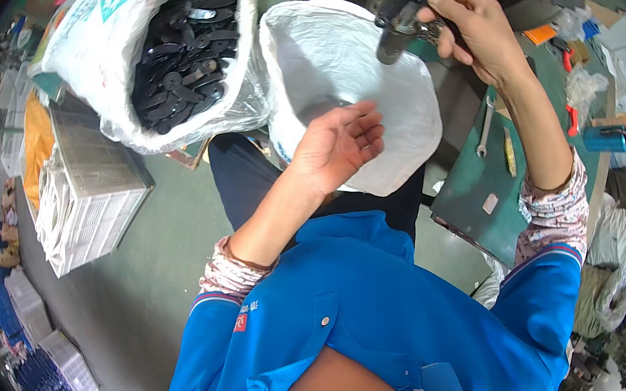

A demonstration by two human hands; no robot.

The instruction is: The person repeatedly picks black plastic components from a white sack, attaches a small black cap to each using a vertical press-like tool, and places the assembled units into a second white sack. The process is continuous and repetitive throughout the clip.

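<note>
Above the white sack [387, 126] | right hand [473, 26], fingers gripping a dark metal part [395, 27] | left hand [336, 143], fingers open, empty | beside it, sack of black parts [181, 49].

Black plastic parts [185, 50] in a clear-white sack [102, 46] with teal print, plain white sack [387, 126], dark green surface [483, 179], bright blue jacket [392, 319], floral patterned cuffs [555, 209], white slatted crate [93, 197], grey floor [148, 284]

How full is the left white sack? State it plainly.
Nearly full. The left white sack stands open, with black plastic parts heaped close to its rolled rim.
</note>
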